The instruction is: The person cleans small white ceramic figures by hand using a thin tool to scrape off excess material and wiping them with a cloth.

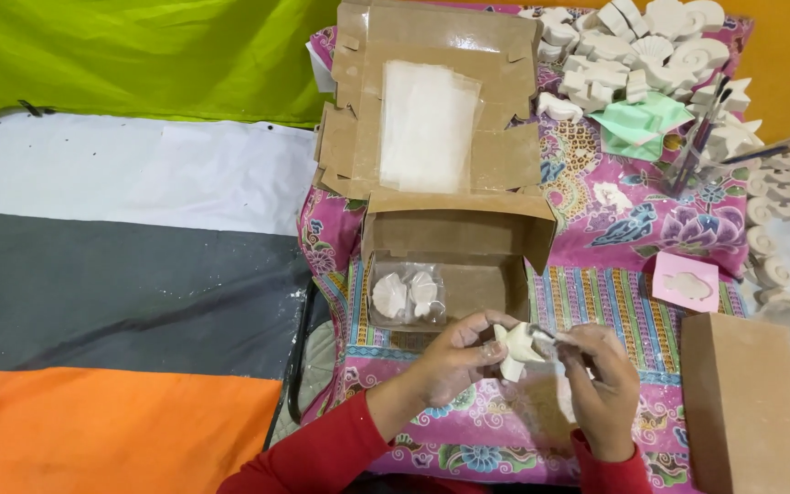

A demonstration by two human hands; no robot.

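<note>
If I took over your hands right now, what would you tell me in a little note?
Left hand: grips a white plaster figure over the patterned cloth.
Right hand: pinches a small tool against the figure; which tool, I cannot tell.
Open cardboard box: just beyond the hands, with a clear bag holding two plaster pieces inside.
Done: two pieces bagged and boxed.
Left: a pile of white figures sits at the far end of the cloth, unpacked. A pink mould and a closed brown box lie to the right.
</note>
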